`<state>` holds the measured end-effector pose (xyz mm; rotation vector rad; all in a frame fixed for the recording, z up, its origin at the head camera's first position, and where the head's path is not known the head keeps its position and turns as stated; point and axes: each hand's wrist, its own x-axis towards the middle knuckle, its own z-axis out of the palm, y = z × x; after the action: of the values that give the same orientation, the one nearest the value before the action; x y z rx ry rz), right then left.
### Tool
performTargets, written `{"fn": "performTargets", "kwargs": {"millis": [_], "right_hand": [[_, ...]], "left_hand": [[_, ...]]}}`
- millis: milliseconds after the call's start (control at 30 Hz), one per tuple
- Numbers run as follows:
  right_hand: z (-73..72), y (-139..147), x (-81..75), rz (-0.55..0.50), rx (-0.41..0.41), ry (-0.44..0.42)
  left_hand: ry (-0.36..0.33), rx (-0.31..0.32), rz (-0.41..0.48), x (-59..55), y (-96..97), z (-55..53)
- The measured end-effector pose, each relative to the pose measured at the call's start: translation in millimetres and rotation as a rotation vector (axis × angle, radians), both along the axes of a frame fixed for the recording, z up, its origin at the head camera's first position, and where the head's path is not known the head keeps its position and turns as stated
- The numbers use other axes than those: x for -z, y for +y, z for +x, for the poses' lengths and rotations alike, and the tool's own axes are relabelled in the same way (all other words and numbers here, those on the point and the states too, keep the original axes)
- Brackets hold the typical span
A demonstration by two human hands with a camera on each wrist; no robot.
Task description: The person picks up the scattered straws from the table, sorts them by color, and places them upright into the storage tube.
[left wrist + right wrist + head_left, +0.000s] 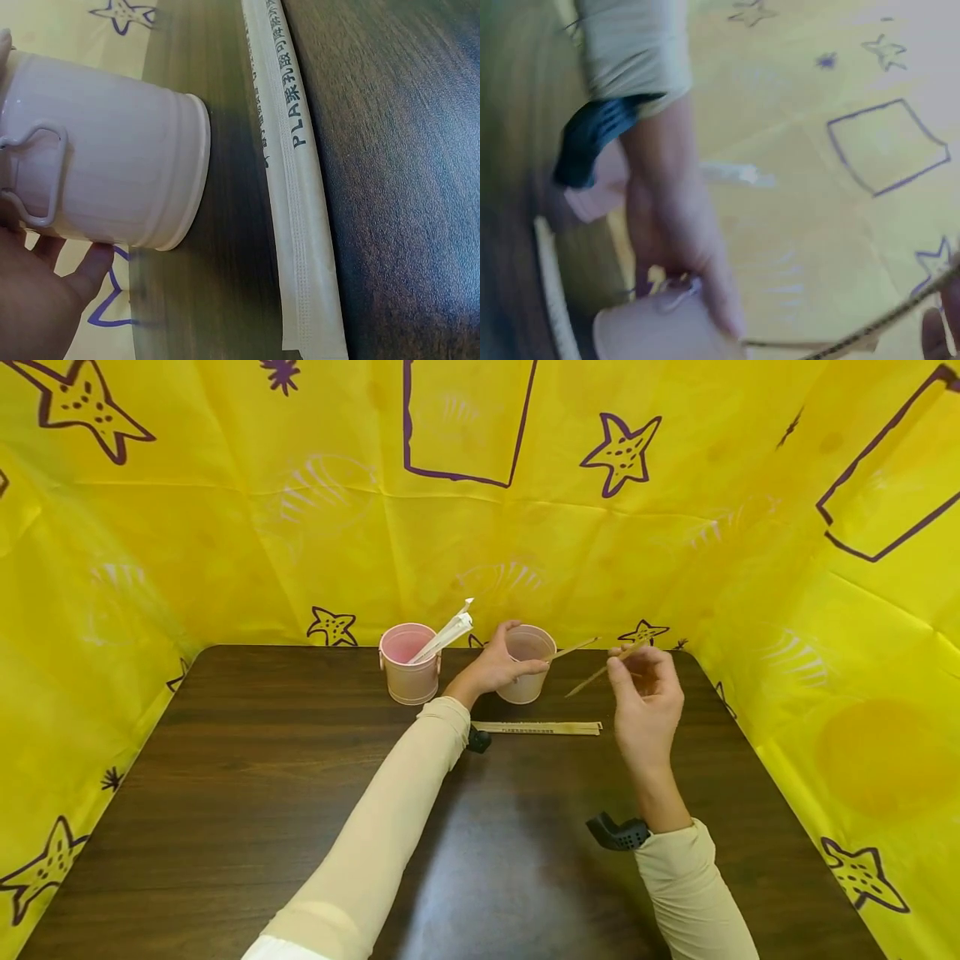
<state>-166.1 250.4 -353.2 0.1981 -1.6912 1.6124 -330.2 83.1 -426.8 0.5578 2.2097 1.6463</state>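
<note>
Two small pale pink buckets stand near the table's back edge. My left hand [501,665] grips the right bucket [522,690] at its rim, thumb toward the front; the left wrist view shows the bucket's wire handle [56,176]. From this bucket a brown paper-wrapped straw [576,648] leans out to the right. Just right of it, in the air, my right hand [649,693] pinches another brown-wrapped straw [587,684], slanting down to the left. White-wrapped straws [448,633] lean in the left bucket [412,683]. The right wrist view is blurred.
Printed paper-wrapped straws [540,727] lie crosswise on the dark wooden table [300,810], in front of the right bucket. Close behind the table and at its sides hangs a yellow sheet [480,535] with purple drawings.
</note>
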Motion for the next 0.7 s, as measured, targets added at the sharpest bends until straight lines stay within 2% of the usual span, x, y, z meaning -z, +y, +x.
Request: {"fn": "performTargets", "kwargs": {"millis": [67, 167, 333, 400, 567, 700], "right_hand": [[-2.2, -3.0, -5.4, -0.108, 0.03, 0.068], [-6.9, -7.3, -10.6, -0.205, 0.052, 0.146], [-16.1, -14.8, -13.4, -0.276, 0.049, 0.204], [-21.0, -17.0, -11.1, -0.262, 0.032, 0.196], [-37.7, -18.1, 3.1, -0.147, -0.01, 0.125], [-51.2, -18.6, 14.6, -0.085, -0.009, 0.082]], "left_hand": [[0.005, 0.002, 0.002, 0.6, 0.4, 0.4], [0.023, -0.004, -0.007, 0.3, 0.1, 1.2], [0.019, 0.005, -0.001, -0.7, 0.4, 1.0], [0.014, 0.013, 0.003, -1.1, 0.8, 0.7], [-0.007, 0.023, 0.015, -0.9, 0.6, 1.2], [-0.015, 0.01, 0.025, 0.1, 0.8, 2.4]]}}
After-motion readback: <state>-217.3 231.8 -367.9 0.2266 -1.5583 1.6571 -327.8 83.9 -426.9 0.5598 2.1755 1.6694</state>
